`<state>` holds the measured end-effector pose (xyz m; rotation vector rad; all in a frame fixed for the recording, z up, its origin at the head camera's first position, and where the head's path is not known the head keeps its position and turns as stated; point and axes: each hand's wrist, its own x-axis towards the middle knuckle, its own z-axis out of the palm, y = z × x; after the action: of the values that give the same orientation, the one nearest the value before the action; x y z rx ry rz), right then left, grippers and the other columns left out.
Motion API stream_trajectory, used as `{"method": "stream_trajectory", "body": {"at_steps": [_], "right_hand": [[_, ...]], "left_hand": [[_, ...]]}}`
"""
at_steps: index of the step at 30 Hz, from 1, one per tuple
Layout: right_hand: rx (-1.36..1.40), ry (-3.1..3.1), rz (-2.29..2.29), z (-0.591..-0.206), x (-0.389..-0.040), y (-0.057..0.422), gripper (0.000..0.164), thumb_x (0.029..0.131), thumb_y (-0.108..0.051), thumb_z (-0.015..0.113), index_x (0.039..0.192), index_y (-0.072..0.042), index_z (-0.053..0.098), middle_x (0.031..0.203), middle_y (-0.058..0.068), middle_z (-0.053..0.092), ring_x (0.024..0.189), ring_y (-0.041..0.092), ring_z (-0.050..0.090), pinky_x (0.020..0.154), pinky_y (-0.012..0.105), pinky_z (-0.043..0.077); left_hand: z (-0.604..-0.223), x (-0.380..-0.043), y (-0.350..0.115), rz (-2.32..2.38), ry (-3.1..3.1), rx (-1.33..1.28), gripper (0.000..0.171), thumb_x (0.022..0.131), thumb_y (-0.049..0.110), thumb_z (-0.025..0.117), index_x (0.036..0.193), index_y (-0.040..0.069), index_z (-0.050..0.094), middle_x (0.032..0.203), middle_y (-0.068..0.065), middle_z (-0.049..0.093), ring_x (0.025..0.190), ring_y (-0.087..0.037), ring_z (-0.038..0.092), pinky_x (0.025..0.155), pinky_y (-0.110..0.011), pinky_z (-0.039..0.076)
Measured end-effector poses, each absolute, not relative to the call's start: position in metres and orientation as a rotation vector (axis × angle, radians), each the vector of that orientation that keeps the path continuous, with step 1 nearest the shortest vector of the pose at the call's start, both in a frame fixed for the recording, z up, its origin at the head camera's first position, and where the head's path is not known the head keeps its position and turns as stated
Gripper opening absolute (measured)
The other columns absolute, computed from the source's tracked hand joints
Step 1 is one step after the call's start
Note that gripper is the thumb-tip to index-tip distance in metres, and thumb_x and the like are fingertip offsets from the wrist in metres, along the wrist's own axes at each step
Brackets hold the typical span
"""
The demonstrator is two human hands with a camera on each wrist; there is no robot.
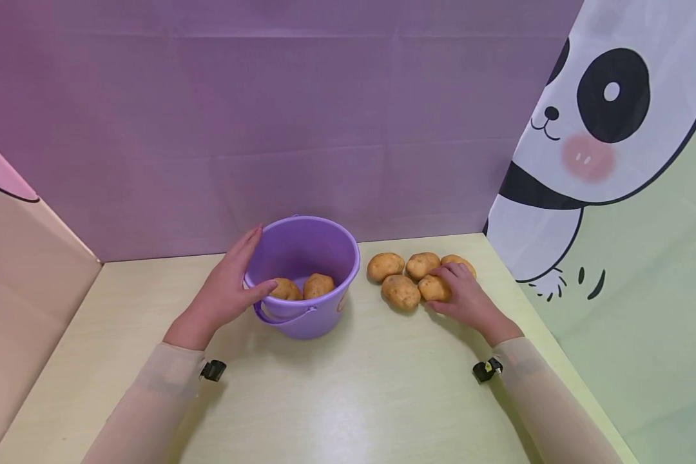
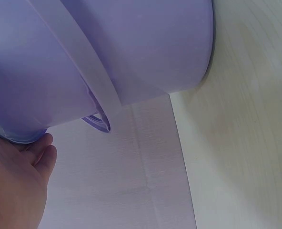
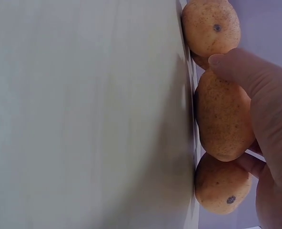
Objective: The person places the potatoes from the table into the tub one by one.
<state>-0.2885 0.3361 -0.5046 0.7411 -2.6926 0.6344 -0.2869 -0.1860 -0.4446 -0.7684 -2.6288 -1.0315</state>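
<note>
A purple bucket point(image 1: 327, 316) stands on the table, with two potatoes point(image 1: 319, 285) showing inside. My left hand point(image 1: 225, 288) holds its left rim, the thumb lying over the near edge; in the left wrist view the fingertips point(image 2: 46, 160) are right at the rim. To the right of the bucket several potatoes lie in a close group. My right hand point(image 1: 470, 296) grips the near right potato point(image 3: 224, 117) of this group, thumb on one side and fingers on the other. A second potato point(image 3: 211, 26) sits beside the thumb, and another point(image 3: 222, 185) close by the fingers.
The pale wooden table point(image 1: 348, 399) meets a purple cloth wall point(image 1: 301, 129) at the back. A panda-printed panel point(image 1: 632, 258) rises along the right edge, a pinkish panel point(image 1: 23, 270) along the left. The bucket's handle point(image 1: 284, 321) hangs on its near side.
</note>
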Motion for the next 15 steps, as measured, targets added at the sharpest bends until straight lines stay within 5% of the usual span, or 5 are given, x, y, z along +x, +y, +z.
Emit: {"method": "stream_trajectory", "body": {"at_steps": [15], "right_hand": [[0.728, -2.638, 0.66, -0.4975, -0.2878, 0.3354, 0.06, 0.082, -0.016, 0.097, 0.133, 0.002, 0.069, 0.131, 0.022, 0.062, 0.127, 0.045, 0.051, 0.112, 0.06, 0.044]], "left_hand": [[-0.4437, -0.2863, -0.1861, -1.044, -2.62, -0.777, 0.102, 0.1, 0.039, 0.078, 0.177, 0.005, 0.021, 0.183, -0.016, 0.02, 0.166, -0.046, 0.022, 0.128, -0.072, 0.027]]}}
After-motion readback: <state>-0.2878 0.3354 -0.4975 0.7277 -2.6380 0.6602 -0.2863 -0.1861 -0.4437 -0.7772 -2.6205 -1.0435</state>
